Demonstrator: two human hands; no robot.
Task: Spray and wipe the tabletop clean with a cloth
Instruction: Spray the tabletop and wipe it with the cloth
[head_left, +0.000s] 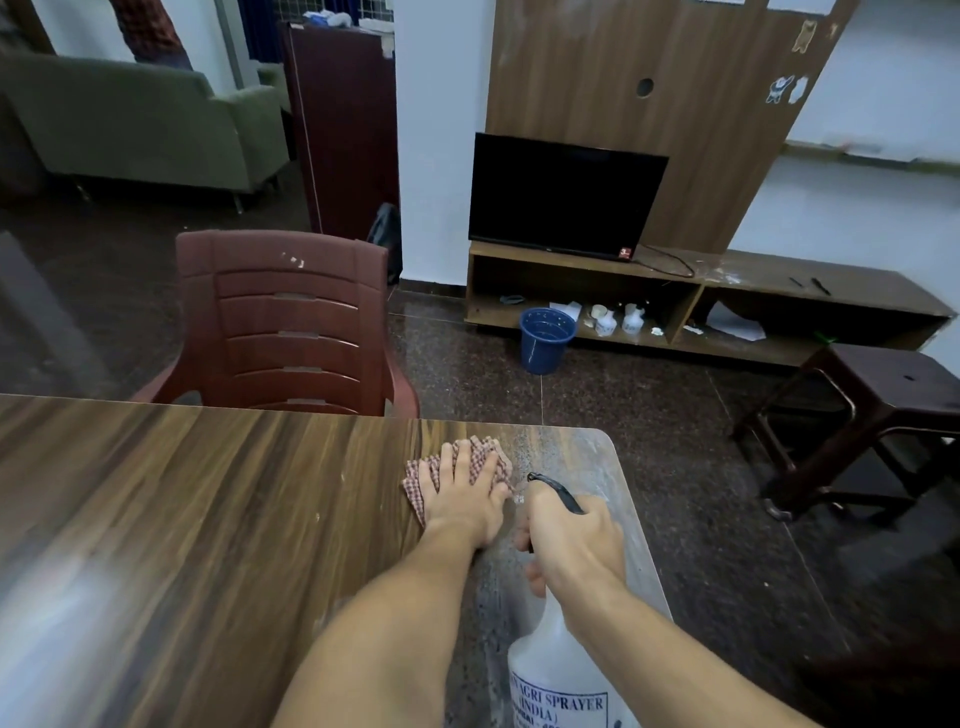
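A red-and-white checked cloth (488, 457) lies bunched near the far right corner of the wooden tabletop (208, 509). My left hand (462, 493) lies flat on the cloth, fingers straight and spread. Just to its right, my right hand (576, 540) grips the black trigger head of a white spray bottle (550, 670), with the nozzle pointing toward the far left. The bottle's printed body shows at the bottom edge. The tabletop's right end looks greyish and dull around both hands.
A maroon plastic chair (291, 332) stands against the table's far edge. Beyond it are a blue bucket (545, 338), a low TV unit (727, 306) with a TV, and a dark stool (883, 410) at the right. The table's right edge runs close to my right hand.
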